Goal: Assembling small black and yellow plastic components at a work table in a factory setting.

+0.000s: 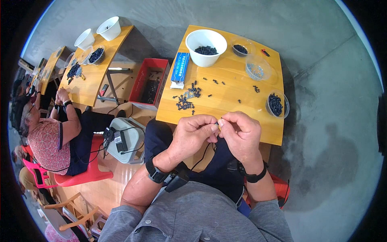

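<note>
Seated at a yellow wooden worktop (227, 86), a person in a grey short-sleeved shirt (193, 213) brings both bare hands together just off its near edge. The thumb and forefinger of the left hand (193, 132) pinch a small dark piece (217, 124), mostly hidden by the fingertips, while those of the right hand (242, 135) are pressed together right beside it; whether they grip a second part cannot be told. Dark bands circle both wrists.

Beyond the left hand, a loose cluster of small black parts (185, 104) lies mixed with silvery bits near an upright-printed blue cardboard box (181, 66). A round white plastic tub (204, 61) at the far side holds more black parts, as do two clear plastic bowls, one at the far edge and another (287, 107) at the right; a third clear bowl (267, 74) contains silvery pieces. At left, a co-worker in a red patterned top (50, 141) sits at a neighbouring table.
</note>
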`<state>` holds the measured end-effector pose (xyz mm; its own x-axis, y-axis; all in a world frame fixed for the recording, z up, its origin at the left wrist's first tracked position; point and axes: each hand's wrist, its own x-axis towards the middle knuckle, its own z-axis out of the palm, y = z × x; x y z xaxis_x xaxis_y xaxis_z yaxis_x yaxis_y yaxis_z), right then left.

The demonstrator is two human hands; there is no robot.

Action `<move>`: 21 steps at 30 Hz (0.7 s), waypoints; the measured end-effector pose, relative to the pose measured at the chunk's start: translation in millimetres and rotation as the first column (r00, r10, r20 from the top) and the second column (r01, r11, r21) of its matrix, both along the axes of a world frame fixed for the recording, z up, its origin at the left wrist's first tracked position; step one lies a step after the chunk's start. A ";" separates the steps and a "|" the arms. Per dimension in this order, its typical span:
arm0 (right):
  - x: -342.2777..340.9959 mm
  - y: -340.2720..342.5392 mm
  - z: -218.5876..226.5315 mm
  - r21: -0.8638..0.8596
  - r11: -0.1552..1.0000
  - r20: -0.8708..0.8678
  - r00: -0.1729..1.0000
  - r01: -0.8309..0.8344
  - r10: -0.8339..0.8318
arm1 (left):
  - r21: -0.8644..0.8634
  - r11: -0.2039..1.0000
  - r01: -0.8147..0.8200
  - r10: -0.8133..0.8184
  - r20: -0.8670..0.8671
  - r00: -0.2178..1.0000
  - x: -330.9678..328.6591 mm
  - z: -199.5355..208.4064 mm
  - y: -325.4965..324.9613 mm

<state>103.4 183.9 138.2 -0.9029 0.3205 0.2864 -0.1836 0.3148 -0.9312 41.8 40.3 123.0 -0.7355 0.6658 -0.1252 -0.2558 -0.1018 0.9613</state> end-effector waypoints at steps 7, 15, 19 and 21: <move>-6.4 -6.5 0.8 0.297 0.951 -0.187 0.982 0.085 -0.029 | 0.022 0.998 -0.061 0.060 0.042 0.997 -1.6 -5.5 5.0; -6.0 0.2 -1.9 0.372 0.927 -0.145 0.989 0.043 0.012 | 0.063 0.997 -0.047 0.043 0.070 0.997 -1.9 -14.5 5.1; -4.2 19.7 6.5 -0.370 0.928 0.289 0.945 -0.035 0.151 | 0.065 0.998 -0.020 0.011 0.142 0.990 -5.4 -9.5 1.7; -3.8 28.2 3.5 -0.457 0.888 0.305 0.929 -0.050 0.209 | 0.059 0.998 -0.025 0.013 0.189 0.982 -6.3 -6.4 2.3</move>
<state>99.6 212.1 141.7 -0.9599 0.2132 -0.1822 0.1546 -0.1398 -0.9780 35.5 42.6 116.6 -0.7149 0.6628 -0.2228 -0.4297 -0.1651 0.8877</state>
